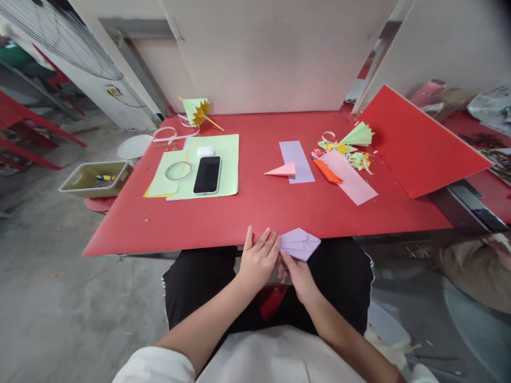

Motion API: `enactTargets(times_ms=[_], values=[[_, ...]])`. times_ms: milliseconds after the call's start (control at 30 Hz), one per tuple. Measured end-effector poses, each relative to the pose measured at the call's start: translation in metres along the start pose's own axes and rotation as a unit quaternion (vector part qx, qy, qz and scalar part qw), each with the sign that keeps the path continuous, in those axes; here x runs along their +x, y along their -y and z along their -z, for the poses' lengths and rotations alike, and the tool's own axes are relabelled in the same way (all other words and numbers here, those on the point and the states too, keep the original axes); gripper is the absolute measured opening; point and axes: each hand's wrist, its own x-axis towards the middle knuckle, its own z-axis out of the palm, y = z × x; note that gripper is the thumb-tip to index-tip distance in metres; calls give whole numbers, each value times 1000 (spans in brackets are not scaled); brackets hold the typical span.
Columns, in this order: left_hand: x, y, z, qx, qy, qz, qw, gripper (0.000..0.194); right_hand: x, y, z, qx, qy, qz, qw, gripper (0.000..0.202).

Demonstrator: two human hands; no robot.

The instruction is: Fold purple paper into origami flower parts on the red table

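Observation:
A folded purple paper (300, 243) with layered, pleat-like creases is held just over the front table edge, above my lap. My right hand (298, 275) pinches its lower edge, the thumb on top and the other fingers partly hidden underneath. At the paper's left end is my left hand (258, 256), back upward, its index finger side against the paper and its outer fingers stretched out; its thumb is hidden. Farther back on the table, a pink folded paper cone (282, 170) overlaps a flat purple paper strip (297, 159).
On the red table (255, 213), green paper sheets (229, 154) carry a phone (207, 174), a white case (206, 151) and a tape roll (178, 170). An orange cutter (327, 171) and pink strip (351, 178) lie right, near paper scraps. A red board (419, 143) leans beyond.

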Motion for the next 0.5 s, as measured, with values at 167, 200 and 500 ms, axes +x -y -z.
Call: enactTargets(times_ms=[167, 200, 500], values=[[15, -13, 7, -51, -46, 9, 998, 32, 4, 36, 8, 32, -64, 101, 992, 31], [22, -14, 8, -63, -52, 13, 997, 32, 8, 44, 11, 45, -67, 120, 989, 28], [117, 30, 39, -423, -51, 208, 880, 31, 72, 147, 9, -34, 8, 283, 959, 27]])
